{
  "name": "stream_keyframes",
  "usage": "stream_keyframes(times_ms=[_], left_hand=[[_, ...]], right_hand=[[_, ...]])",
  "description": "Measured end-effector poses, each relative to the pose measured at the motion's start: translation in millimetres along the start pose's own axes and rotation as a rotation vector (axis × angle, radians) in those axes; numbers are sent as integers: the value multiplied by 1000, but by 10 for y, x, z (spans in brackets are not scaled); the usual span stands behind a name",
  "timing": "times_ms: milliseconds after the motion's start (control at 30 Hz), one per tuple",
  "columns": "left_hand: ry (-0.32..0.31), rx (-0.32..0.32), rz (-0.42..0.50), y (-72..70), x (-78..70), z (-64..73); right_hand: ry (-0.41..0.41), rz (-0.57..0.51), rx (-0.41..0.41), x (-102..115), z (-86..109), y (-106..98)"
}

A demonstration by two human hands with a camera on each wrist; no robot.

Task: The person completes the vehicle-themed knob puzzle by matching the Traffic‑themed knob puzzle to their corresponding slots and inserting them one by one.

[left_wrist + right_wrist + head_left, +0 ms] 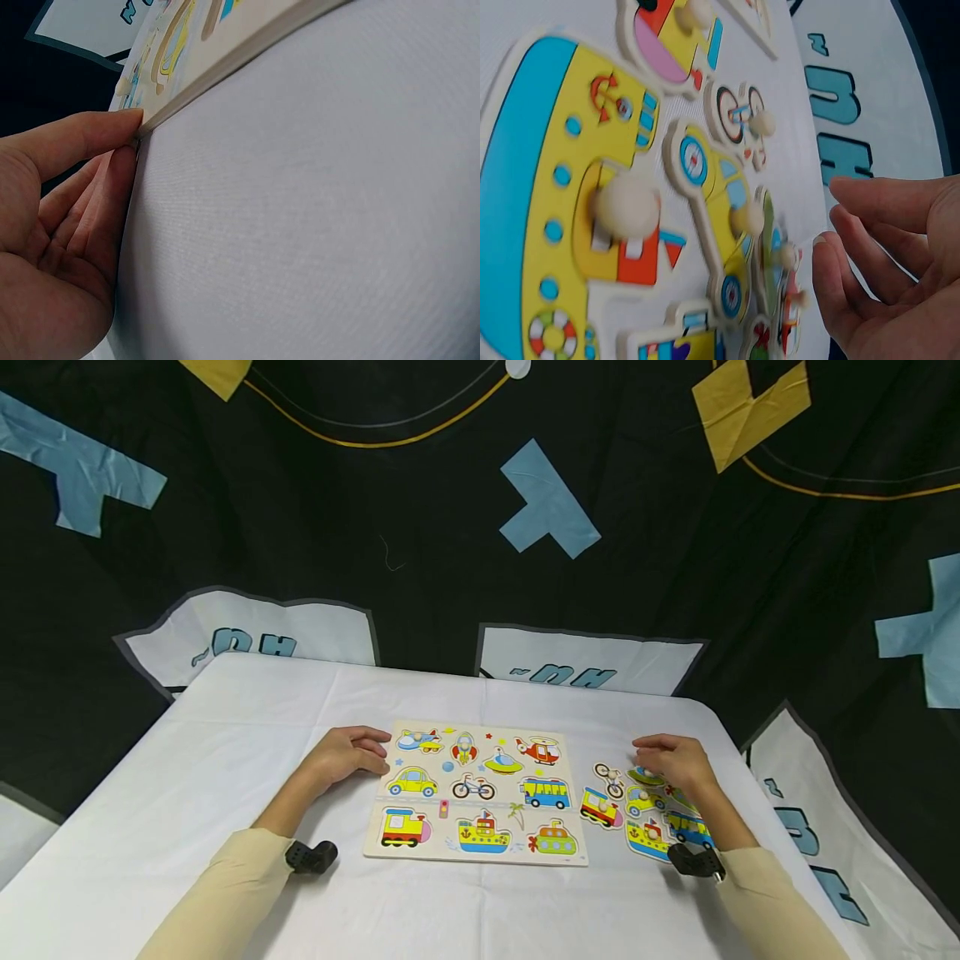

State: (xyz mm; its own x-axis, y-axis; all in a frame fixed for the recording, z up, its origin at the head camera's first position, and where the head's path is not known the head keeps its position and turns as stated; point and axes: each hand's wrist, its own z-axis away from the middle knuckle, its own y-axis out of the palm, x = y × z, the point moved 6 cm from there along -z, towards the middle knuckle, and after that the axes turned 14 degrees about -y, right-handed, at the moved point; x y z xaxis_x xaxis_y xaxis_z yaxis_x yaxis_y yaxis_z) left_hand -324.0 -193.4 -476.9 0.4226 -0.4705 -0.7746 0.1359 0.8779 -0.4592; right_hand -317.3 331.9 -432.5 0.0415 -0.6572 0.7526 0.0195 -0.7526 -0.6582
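L hand (343,760), fingers relaxed, touches L edge of the 10-vehicle puzzle board (483,806) on the worktop (420,910); R hand (678,762), thumb & fingers apart, hovers by knobbed vehicle pcs (642,802) R of board.

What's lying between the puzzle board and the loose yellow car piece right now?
In the head view, the train piece lies between the board and the car piece, with the bicycle piece also there, farther from the person.

A pale wooden puzzle board (468,812), printed with vehicles, is laid flat beside clustered, brightly coloured, knobbed vehicle pieces (642,802).
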Motion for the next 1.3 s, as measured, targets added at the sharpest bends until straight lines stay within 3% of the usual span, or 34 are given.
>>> stream_keyframes(times_ms=[267,633,967,1300], left_hand=[[-9,1,6,4,-7,0],[-7,-4,-4,12,-10,3],[-11,-10,-6,13,-13,10],[-5,-9,1,15,1,6]], right_hand=[[30,-3,-30,-169,80,-69],[60,4,-10,-340,107,-22],[67,-15,-19,-391,144,17],[19,-21,-6,-380,151,27]])
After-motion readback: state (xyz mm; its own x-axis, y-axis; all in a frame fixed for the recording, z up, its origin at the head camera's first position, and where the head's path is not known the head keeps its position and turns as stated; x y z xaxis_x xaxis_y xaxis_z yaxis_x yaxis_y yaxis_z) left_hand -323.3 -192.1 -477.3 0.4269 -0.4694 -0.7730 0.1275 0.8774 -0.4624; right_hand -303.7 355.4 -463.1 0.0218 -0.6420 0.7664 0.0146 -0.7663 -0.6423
